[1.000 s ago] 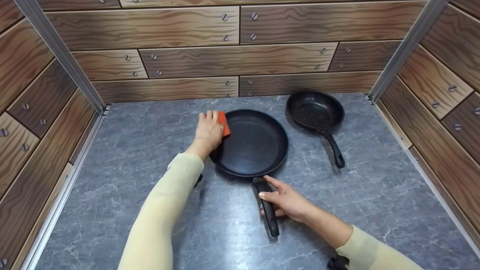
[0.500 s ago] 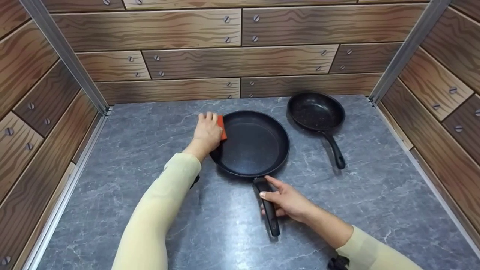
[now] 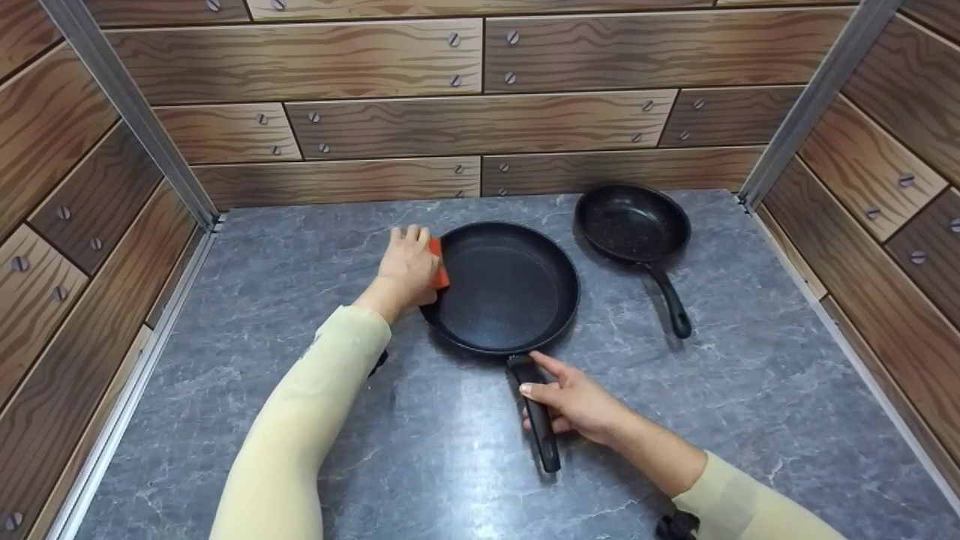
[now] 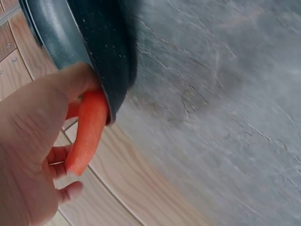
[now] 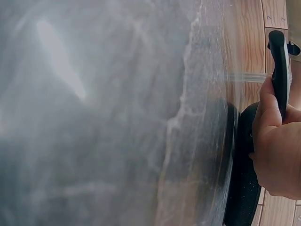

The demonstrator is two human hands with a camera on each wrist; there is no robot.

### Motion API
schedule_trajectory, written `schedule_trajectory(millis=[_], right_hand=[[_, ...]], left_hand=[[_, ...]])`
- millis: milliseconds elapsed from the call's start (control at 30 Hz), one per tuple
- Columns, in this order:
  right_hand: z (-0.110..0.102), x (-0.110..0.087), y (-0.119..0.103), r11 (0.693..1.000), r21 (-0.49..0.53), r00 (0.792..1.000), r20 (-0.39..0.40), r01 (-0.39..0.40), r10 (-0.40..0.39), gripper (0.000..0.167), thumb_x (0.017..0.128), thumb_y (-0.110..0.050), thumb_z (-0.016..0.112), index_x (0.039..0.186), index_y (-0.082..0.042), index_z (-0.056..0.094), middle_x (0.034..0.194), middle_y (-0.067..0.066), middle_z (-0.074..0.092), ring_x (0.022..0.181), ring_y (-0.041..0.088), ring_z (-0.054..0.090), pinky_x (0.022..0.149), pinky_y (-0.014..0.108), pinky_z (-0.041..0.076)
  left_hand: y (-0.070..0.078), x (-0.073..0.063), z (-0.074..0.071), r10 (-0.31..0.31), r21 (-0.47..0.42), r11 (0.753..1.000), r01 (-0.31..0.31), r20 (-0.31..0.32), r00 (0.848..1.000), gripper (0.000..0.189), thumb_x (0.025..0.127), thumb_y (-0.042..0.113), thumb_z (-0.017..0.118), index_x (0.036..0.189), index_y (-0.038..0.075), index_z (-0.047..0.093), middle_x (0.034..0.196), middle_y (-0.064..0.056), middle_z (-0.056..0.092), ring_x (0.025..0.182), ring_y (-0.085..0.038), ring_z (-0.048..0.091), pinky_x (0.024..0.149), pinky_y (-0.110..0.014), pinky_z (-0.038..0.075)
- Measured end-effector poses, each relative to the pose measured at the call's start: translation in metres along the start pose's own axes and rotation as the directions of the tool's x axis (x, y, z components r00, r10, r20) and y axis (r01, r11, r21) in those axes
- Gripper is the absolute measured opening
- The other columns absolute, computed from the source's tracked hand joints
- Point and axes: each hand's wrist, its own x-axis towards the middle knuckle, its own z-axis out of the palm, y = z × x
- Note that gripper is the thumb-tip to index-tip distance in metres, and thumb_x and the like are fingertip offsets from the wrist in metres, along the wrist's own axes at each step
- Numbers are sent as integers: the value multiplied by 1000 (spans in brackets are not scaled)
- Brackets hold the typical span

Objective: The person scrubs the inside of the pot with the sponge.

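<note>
A large black frying pan (image 3: 499, 292) lies on the grey marbled table, handle toward me. At its left rim my left hand (image 3: 409, 264) grips an orange sponge (image 3: 439, 270). In the left wrist view the sponge (image 4: 91, 132) is bent and lies against the pan's rim, with the thumb of my left hand (image 4: 35, 113) reaching over the edge. My right hand (image 3: 581, 405) holds the pan's black handle (image 3: 546, 442), thumb on top. The right wrist view shows this hand (image 5: 280, 157) around the handle (image 5: 281, 61), its fingers partly hidden.
A smaller black frying pan (image 3: 634, 225) stands behind and to the right, its handle (image 3: 670, 304) pointing toward me. Wood-patterned walls (image 3: 390, 124) with metal corner posts (image 3: 817, 97) enclose the table (image 3: 285, 232) at the back and sides.
My left hand has slid a little toward me and left along the pan's left rim, carrying the sponge. The right hand keeps its hold on the handle. The camera view shifted slightly.
</note>
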Motion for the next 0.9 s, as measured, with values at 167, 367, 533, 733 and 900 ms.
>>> schedule_trajectory(millis=[167,367,533,733,900], right_hand=[[0,0,-1,1000,-7,1000,-2,0,0,90,105,-17,68,171,-6,8,97,17,69,80,27,77,70,41,64],[0,0,-2,1000,-6,1000,-1,-5,5,91,104,-16,68,171,-6,6,94,15,69,79,26,76,70,40,64],[0,0,-2,1000,-7,1000,-3,-4,4,91,104,-16,68,171,-6,7,93,15,69,79,26,76,69,40,64],[1,1,-2,1000,-9,1000,-6,-7,7,90,104,-17,68,171,-6,8,91,13,69,79,27,76,68,40,64],[1,-1,-2,1000,-8,1000,-4,-8,8,91,104,-16,68,171,-6,7,92,14,69,80,28,76,69,41,64]], left_hand=[[-6,-6,-1,20,-53,998,-20,-7,1000,55,85,57,75,126,20,77,135,-22,51,125,-43,47,108,-62,37],[-11,-10,-5,57,-90,995,-54,26,998,58,85,62,73,122,18,78,140,-21,49,127,-41,46,108,-61,38],[-12,-14,-7,71,-156,986,-61,63,995,58,85,61,73,119,14,78,142,-20,48,129,-39,45,110,-58,38],[-11,-20,-8,78,-226,973,-56,91,993,59,85,62,72,113,10,77,139,-18,50,130,-39,46,113,-58,37],[-9,-24,-9,99,-266,962,-64,119,988,57,86,63,72,113,12,78,145,-20,50,136,-40,44,117,-59,34]])
